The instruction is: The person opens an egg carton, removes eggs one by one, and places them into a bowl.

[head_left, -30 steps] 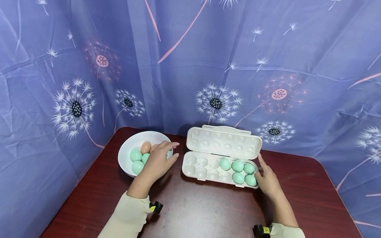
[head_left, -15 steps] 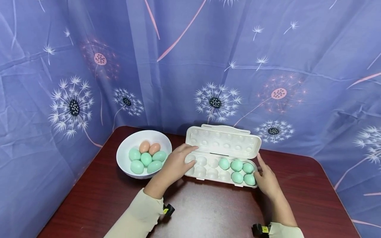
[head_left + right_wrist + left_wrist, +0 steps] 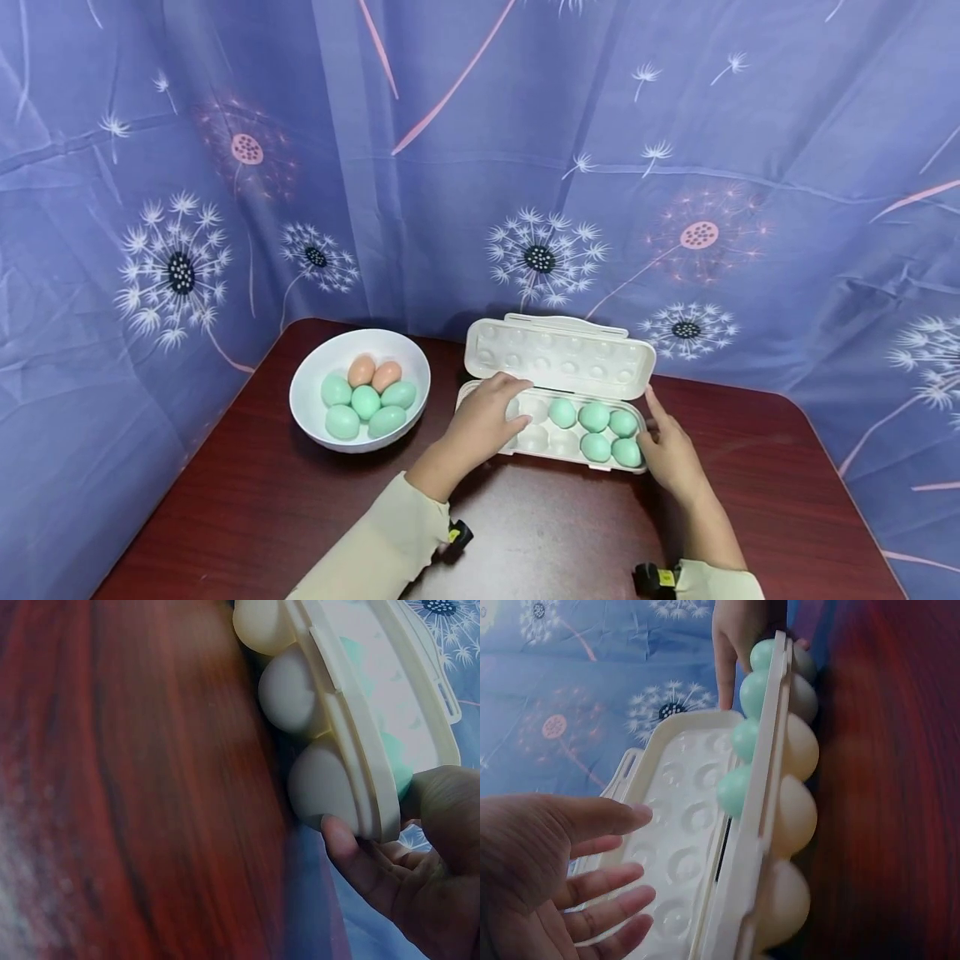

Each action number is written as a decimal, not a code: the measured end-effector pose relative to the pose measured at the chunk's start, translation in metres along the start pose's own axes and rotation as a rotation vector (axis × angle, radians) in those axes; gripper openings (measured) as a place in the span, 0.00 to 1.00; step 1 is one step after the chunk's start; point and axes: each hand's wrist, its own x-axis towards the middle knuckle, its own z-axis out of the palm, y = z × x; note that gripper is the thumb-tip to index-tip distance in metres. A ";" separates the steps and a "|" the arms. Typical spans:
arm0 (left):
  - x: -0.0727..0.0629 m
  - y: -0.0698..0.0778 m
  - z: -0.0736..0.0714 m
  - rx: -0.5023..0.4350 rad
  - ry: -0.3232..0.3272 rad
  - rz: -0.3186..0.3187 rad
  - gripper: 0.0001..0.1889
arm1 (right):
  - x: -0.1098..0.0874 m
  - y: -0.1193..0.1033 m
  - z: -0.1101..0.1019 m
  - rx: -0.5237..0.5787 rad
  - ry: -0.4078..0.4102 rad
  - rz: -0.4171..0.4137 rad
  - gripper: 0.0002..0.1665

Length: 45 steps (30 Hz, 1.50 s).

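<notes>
An egg carton (image 3: pixel 558 350) lies with its lid up and several green eggs (image 3: pixel 594 417) in the right half of its base. Over the left end of the base, my left hand (image 3: pixel 483 421) has its fingers spread. The left wrist view shows nothing between that thumb and the fingers (image 3: pixel 615 885). My right hand (image 3: pixel 672 454) grips the carton's right end, its index finger reaching to the lid's corner. In the right wrist view, one fingertip (image 3: pixel 340 832) touches an end cup from outside. Part of the left cups is hidden behind my left hand.
To the left stands a white bowl (image 3: pixel 307 392) with several green eggs (image 3: pixel 365 402) and two brown eggs (image 3: pixel 362 370). Everything stands on a dark red wooden table (image 3: pixel 540 533). A blue curtain (image 3: pixel 435 217) with dandelion prints hangs close behind.
My left hand has moved right, from above the bowl to the left end of the carton, uncovering the eggs in the bowl. My right hand has stayed at the carton's end.
</notes>
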 end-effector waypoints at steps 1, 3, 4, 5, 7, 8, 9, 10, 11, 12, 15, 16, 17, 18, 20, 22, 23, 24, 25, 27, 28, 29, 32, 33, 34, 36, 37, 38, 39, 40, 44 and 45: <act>0.001 0.002 0.003 0.003 -0.004 -0.009 0.26 | 0.000 0.000 0.000 0.001 -0.001 -0.001 0.46; 0.004 0.006 0.008 0.005 -0.016 -0.022 0.27 | 0.000 0.000 0.000 0.001 0.001 -0.002 0.46; 0.005 0.008 0.011 0.003 -0.024 -0.027 0.27 | 0.000 0.000 -0.001 0.001 0.002 -0.002 0.46; 0.006 0.010 0.014 0.000 -0.032 -0.032 0.27 | 0.000 0.000 -0.001 0.001 0.004 -0.002 0.46; 0.009 0.013 0.021 -0.008 -0.041 -0.032 0.28 | -0.001 0.000 -0.001 0.001 0.006 -0.002 0.46; 0.010 0.014 0.025 -0.008 -0.044 -0.032 0.28 | -0.001 0.000 -0.001 0.000 0.007 -0.002 0.46; 0.012 0.015 0.029 -0.012 -0.044 -0.033 0.28 | -0.001 0.000 -0.001 -0.002 0.007 -0.002 0.46; 0.013 0.016 0.033 -0.011 -0.046 -0.035 0.28 | -0.001 0.001 -0.001 -0.004 0.006 -0.002 0.46; 0.015 0.017 0.038 -0.007 -0.047 -0.036 0.28 | -0.001 0.001 -0.001 -0.005 0.006 -0.002 0.45; 0.017 0.018 0.042 -0.004 -0.048 -0.035 0.28 | -0.001 0.001 -0.001 -0.005 0.008 -0.003 0.45; 0.023 0.021 0.053 0.011 -0.055 -0.049 0.28 | -0.002 0.001 -0.001 -0.004 0.012 -0.001 0.46; 0.025 0.021 0.056 0.022 -0.059 -0.054 0.28 | -0.001 0.001 -0.001 -0.001 0.012 -0.002 0.46; 0.026 0.022 0.058 0.032 -0.063 -0.058 0.28 | -0.001 0.001 -0.001 0.001 0.014 -0.003 0.46; 0.028 0.023 0.061 0.039 -0.064 -0.063 0.28 | -0.001 0.001 -0.001 0.003 0.015 -0.004 0.46; 0.030 0.025 0.064 0.063 -0.063 -0.072 0.27 | -0.001 0.001 -0.001 0.002 0.017 -0.006 0.46; 0.032 0.027 0.067 0.089 -0.062 -0.080 0.27 | -0.001 0.001 -0.001 0.002 0.020 -0.008 0.45; 0.032 0.028 0.068 0.096 -0.062 -0.085 0.27 | -0.001 0.002 -0.001 0.003 0.020 -0.007 0.45; 0.033 0.029 0.069 0.100 -0.062 -0.089 0.28 | -0.001 0.002 -0.001 0.002 0.020 -0.006 0.46; 0.033 0.030 0.070 0.106 -0.065 -0.092 0.27 | -0.001 0.002 -0.001 0.001 0.019 -0.005 0.46; 0.034 0.030 0.071 0.114 -0.077 -0.096 0.27 | -0.001 0.002 -0.001 0.000 0.017 -0.005 0.46; 0.034 0.031 0.072 0.119 -0.080 -0.095 0.27 | -0.001 0.002 -0.001 -0.001 0.016 -0.005 0.46; 0.034 0.031 0.073 0.125 -0.082 -0.090 0.26 | -0.001 0.002 0.000 -0.002 0.015 -0.006 0.46; 0.033 0.030 0.076 0.152 -0.078 -0.072 0.25 | -0.001 0.001 0.000 0.001 0.018 -0.010 0.46; 0.033 0.030 0.076 0.156 -0.075 -0.067 0.24 | -0.001 0.001 0.000 0.002 0.018 -0.009 0.46; 0.032 0.030 0.076 0.158 -0.073 -0.062 0.24 | -0.002 0.001 0.001 0.003 0.019 -0.009 0.46; 0.032 0.029 0.077 0.162 -0.067 -0.057 0.23 | -0.002 0.000 0.001 0.008 0.018 -0.007 0.46; 0.031 0.029 0.077 0.161 -0.064 -0.057 0.23 | -0.002 0.000 0.001 0.009 0.016 -0.006 0.45; 0.031 0.029 0.078 0.164 -0.058 -0.057 0.23 | -0.002 0.000 0.001 0.011 0.014 -0.004 0.45; 0.030 0.029 0.078 0.168 -0.055 -0.058 0.23 | -0.002 -0.001 0.001 0.012 0.011 -0.003 0.45; 0.030 0.028 0.078 0.171 -0.050 -0.059 0.24 | -0.002 -0.001 0.001 0.013 0.010 -0.001 0.45; 0.028 0.028 0.078 0.182 -0.023 -0.059 0.24 | -0.002 -0.002 0.001 0.014 0.000 0.012 0.45; 0.028 0.028 0.077 0.183 -0.019 -0.057 0.24 | -0.002 -0.002 0.000 0.012 -0.001 0.014 0.45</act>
